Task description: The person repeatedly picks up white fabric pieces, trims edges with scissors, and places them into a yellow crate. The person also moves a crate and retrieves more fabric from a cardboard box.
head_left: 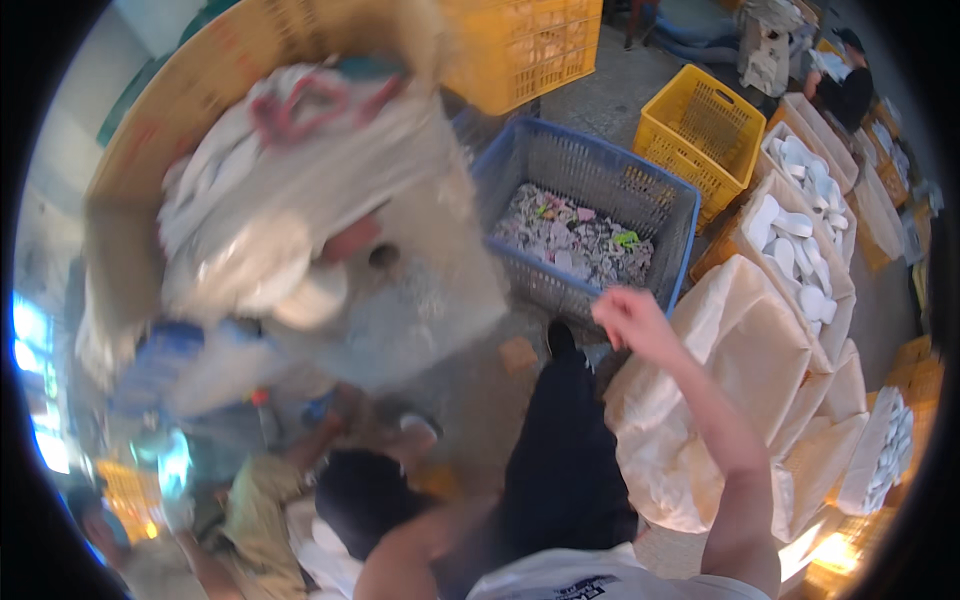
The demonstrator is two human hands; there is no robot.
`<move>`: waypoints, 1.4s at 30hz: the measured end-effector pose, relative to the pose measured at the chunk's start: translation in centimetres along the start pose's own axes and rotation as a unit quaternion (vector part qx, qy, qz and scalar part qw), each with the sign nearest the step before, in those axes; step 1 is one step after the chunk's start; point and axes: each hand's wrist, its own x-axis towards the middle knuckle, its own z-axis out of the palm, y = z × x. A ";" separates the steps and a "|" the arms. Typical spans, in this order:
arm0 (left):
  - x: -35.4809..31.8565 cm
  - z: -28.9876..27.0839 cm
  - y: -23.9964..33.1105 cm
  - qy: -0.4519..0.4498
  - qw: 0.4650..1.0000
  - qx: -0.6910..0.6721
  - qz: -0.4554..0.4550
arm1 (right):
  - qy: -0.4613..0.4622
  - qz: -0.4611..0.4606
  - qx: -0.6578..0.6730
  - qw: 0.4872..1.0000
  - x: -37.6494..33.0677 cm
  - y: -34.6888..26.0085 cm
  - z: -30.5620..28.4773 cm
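My right hand [632,322] is raised in front of me, near the near right corner of a blue plastic crate [625,170]. Its fingers are curled inward, and whatever may lie inside them is hidden. Small mixed scraps [570,235], mostly grey and white with some pink and bright green, cover the bottom of that crate. Beside my right forearm stands a bin lined with pale cloth [690,400]. My left hand does not show; only the upper part of that arm [410,560] appears at the lower edge.
At left stands a large cardboard box [255,45] with blurred pale material and a red strip. Yellow crates [700,125] stand beyond the blue one. Lined bins of white sole-shaped pieces [795,250] run along the right. Co-workers sit at lower left and far right [848,95].
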 end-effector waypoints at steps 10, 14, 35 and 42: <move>7.1 -10.0 -0.8 -0.016 0.999 -0.037 -0.031 | 0.223 -0.253 -0.367 0.867 44.9 -14.4 -8.0; 8.3 -11.2 -0.4 -0.003 0.998 -0.049 -0.028 | 0.256 -0.271 -0.433 0.821 51.3 -18.8 -6.3; 4.4 -10.4 4.4 -0.056 0.992 -0.108 0.033 | 0.313 -0.307 -0.532 0.724 39.1 -13.0 -11.2; 4.7 -21.3 13.6 0.350 0.907 0.084 0.218 | 0.393 -0.332 -0.521 0.681 25.9 -9.7 -7.5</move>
